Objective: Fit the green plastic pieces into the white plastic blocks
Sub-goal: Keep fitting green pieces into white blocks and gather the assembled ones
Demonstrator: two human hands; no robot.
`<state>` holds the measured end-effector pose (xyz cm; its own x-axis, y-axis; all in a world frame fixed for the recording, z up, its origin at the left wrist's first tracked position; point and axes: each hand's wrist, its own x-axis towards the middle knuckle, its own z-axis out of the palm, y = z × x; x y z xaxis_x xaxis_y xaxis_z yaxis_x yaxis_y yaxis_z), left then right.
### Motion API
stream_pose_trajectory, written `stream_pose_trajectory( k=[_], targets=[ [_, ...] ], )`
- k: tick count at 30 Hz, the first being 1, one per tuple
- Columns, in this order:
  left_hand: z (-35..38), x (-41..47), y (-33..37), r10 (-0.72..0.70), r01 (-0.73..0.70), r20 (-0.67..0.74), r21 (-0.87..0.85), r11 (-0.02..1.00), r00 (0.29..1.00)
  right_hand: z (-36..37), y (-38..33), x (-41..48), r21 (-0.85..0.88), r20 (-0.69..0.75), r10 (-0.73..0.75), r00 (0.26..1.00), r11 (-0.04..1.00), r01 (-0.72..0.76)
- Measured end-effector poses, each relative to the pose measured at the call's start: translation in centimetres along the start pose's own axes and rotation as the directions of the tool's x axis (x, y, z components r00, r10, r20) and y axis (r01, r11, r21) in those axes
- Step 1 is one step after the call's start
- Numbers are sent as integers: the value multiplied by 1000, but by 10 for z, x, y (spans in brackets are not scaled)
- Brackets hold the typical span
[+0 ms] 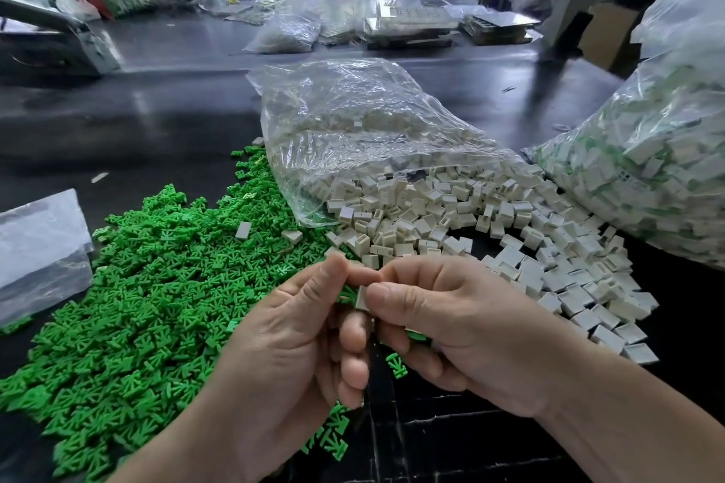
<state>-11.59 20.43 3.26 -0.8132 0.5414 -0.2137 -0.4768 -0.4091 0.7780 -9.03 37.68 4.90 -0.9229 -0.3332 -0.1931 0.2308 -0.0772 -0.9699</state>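
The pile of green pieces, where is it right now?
In the head view the pile of green pieces lies at lower left, left of the spilled white blocks, its near edge under the left hand.

Pinched white block (362,299) — mostly hidden

Nothing could be read with any certainty. The large clear bag (667,153) at the right of the surface carried a small bluish print low on its near side, too blurred to make out, and the far clutter showed no legible sign
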Motion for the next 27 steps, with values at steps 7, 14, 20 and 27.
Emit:
stream_pose_trajectory(
  k=[7,14,20,27],
  targets=[
    [0,3,-4,23,-22,28,-49,999,999,6,4,4,50,-35,-25,999,998,27],
    [-1,2,-2,41,-27,267,-56,998,963,4,4,3,118,-32,-54,998,991,57],
    [14,-3,-3,86,-79,111,-66,995,990,5,5,5,127,-76,-58,995,990,67],
    [19,-5,-3,109,-108,74,-14,994,991,6,4,2,66,-89,-67,994,995,73]
  ],
)
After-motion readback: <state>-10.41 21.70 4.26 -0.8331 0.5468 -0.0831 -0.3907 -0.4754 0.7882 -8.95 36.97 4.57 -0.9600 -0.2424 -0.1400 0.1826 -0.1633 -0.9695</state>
